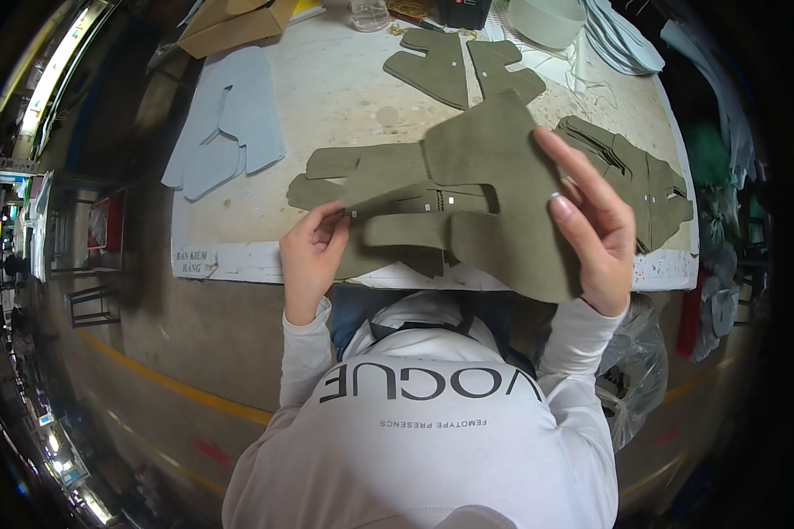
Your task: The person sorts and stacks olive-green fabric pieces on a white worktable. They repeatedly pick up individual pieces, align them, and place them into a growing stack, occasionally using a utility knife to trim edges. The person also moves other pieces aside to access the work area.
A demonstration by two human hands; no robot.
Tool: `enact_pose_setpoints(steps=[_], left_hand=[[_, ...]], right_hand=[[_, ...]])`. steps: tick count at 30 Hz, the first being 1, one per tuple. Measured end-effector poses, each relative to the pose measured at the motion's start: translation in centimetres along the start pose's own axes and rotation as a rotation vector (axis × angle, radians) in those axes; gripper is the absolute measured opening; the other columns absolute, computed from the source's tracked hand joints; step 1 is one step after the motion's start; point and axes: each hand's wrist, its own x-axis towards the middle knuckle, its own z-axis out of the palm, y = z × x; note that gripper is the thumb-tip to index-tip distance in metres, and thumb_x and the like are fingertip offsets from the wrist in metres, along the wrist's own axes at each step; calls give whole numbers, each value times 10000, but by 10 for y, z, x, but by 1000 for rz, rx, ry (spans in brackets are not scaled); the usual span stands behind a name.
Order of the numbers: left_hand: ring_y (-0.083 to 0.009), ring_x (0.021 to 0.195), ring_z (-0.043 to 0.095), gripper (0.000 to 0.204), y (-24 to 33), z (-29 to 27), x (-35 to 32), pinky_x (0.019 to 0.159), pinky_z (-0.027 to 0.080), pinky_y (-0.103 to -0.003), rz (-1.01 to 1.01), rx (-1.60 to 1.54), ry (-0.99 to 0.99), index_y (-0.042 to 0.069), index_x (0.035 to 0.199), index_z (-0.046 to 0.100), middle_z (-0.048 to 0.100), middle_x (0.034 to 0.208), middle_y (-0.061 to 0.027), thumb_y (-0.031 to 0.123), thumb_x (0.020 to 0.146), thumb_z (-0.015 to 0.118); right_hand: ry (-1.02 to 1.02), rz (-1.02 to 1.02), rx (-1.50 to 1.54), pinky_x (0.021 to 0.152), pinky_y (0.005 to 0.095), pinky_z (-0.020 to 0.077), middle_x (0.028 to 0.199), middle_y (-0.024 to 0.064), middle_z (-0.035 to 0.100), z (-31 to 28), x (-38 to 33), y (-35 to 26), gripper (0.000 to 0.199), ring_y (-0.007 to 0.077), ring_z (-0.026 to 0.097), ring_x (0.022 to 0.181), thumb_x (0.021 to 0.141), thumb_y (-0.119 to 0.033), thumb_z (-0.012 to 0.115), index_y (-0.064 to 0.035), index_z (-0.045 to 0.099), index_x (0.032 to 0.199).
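Observation:
I hold up a large olive-green cut fabric piece point(516, 238) with curved flaps, tilted over the near part of the table. Thumb and fingertips of my left hand point(313, 256) are pinched at its pointed left end. My right hand point(598, 231) is at its right edge, with the index finger stretched along the edge and the thumb close by; the other fingers are partly hidden. Under the held piece lie more olive-green pieces point(370, 163), some bearing small white stickers. The held piece covers part of them.
The white worktable point(326, 106) bears light grey cut pieces point(229, 132) at left and stacked olive pieces point(640, 181) at right. Two olive piles point(428, 69) lie farther back. A cardboard box point(236, 26), glass jar point(369, 15) and white tub point(547, 22) stand along the far side.

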Motion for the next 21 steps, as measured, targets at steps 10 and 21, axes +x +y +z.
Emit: enact_pose_setpoints(steps=[10,21], left_hand=[[3,636,517,299,3,-1,12,550,386,-155,75,-181,-72,18,1227,641,643,891,7,-15,935,583],[-181,1160,550,413,13,8,23,985,402,-282,248,-1,-287,32,1301,597,607,1257,-109,4,889,607]], right_hand=[[-21,218,-350,953,249,433,1267,106,589,-30,-8,107,452,155,572,1104,924,27,545,-31,559,1372],[-14,146,-475,820,224,461,1193,78,613,-30,-17,93,427,131,591,983,894,51,559,-50,618,1305]])
